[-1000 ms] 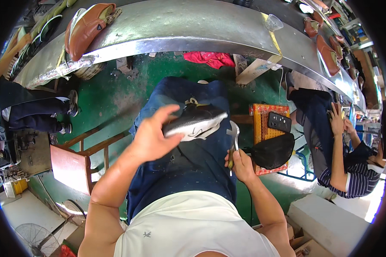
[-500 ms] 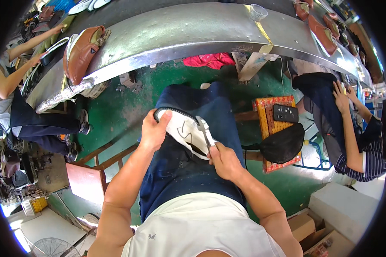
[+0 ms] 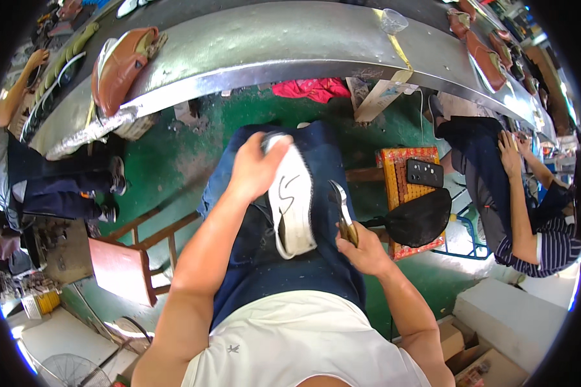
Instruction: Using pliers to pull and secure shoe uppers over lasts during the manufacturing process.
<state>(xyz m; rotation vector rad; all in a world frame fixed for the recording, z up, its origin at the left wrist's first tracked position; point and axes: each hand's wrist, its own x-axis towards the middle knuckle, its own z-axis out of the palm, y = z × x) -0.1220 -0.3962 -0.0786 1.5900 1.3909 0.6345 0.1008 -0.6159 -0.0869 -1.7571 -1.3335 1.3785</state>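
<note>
Holding a white shoe (image 3: 292, 205) sole-up on the lap.
Left hand (image 3: 255, 169) is gripping its far end; right hand (image 3: 366, 248) is clutching pliers (image 3: 342, 213) just beside its right edge.

Left hand (image 3: 255, 169) stretched forward over the lap, back of hand up, fingers curled closed around what it grips. Left forearm bare, running long and straight from the lower left. Right hand (image 3: 363, 248) nearer the body, lower and to the right of the left, fist clenched, thumb side up. Right forearm bare, bent in from the lower right. Hands apart, not touching.
</note>
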